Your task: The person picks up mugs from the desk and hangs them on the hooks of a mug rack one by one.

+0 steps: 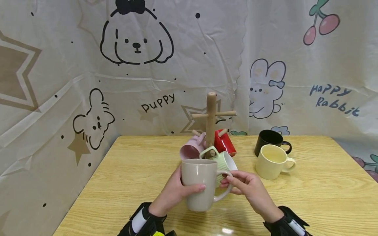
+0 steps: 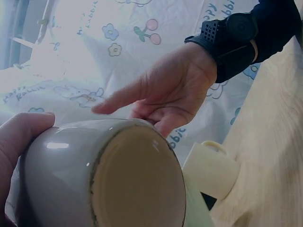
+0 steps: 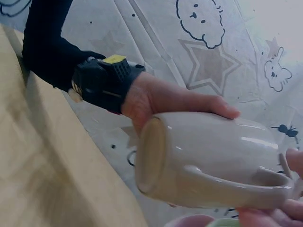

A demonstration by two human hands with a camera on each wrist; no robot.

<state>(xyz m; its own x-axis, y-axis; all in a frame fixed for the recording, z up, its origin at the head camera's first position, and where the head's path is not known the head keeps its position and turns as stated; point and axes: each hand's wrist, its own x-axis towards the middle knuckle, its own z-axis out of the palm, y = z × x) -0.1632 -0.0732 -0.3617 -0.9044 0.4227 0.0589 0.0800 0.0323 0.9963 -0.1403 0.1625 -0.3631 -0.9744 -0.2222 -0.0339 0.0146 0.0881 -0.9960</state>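
A large beige-grey mug (image 1: 198, 186) is held upright above the table, its handle pointing right. My left hand (image 1: 184, 190) grips the mug's body from the left, thumb across the front; the fingers behind are hidden. At the handle, my right hand (image 1: 251, 188) pinches the upper part between thumb and fingers. Just behind stands a wooden mug tree (image 1: 211, 121). A pink mug (image 1: 192, 147), a red mug (image 1: 225, 144) and a light green mug (image 1: 225, 162) are tilted around its lower part. The right wrist view shows the grey mug's base (image 3: 151, 156) and handle.
To the right on the wooden table (image 1: 127, 183) stand a yellow mug (image 1: 270, 164) and, behind it, a black mug (image 1: 265, 139). Bare pegs (image 1: 227, 113) stick out near the top of the mug tree. A printed curtain (image 1: 189, 72) hangs behind the table.
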